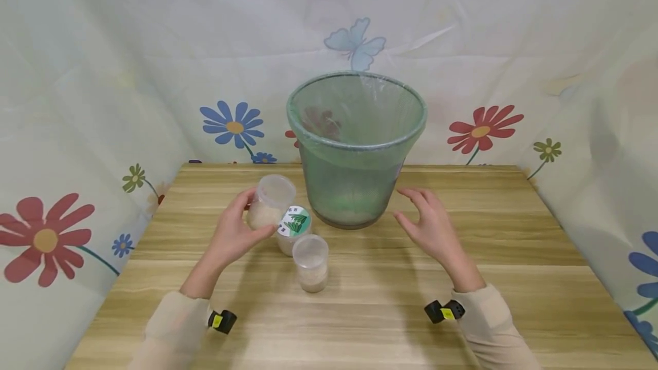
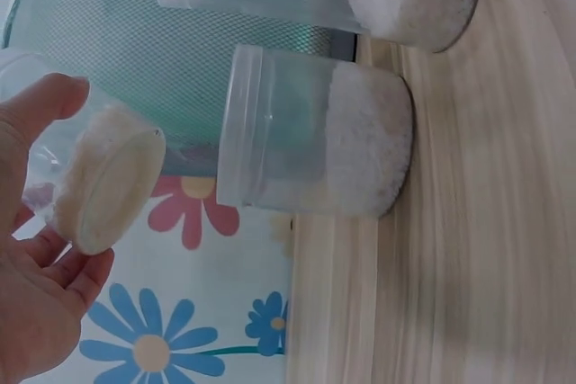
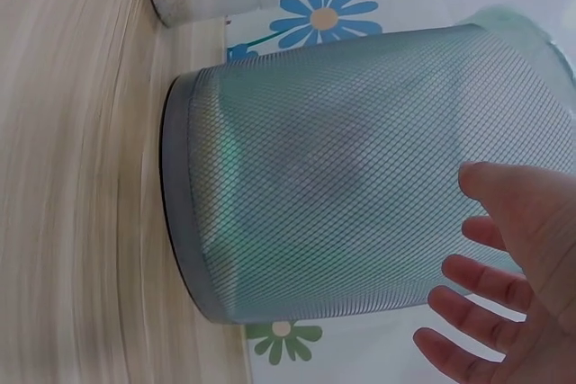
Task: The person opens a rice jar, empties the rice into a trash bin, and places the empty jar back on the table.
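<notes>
My left hand (image 1: 232, 234) grips a clear plastic jar (image 1: 275, 196), fingers and thumb around its sides. Pale grains fill its lower part; it is tilted and held off the table in the left wrist view. Just right of it stands a similar jar (image 1: 295, 225) with a green and white label on top. A third clear jar (image 1: 311, 261), partly filled with pale grains, stands nearer the front. My right hand (image 1: 433, 226) holds nothing, its fingers spread and slightly bent beside the mesh bin (image 3: 333, 177), which has a translucent green bag inside, folded over the rim.
The bin stands at the back middle of the wood-grain table (image 1: 360, 313). A flower-printed cloth (image 1: 169, 61) hangs behind the table and along both sides. Black wrist devices (image 1: 222, 321) sit at both cuffs.
</notes>
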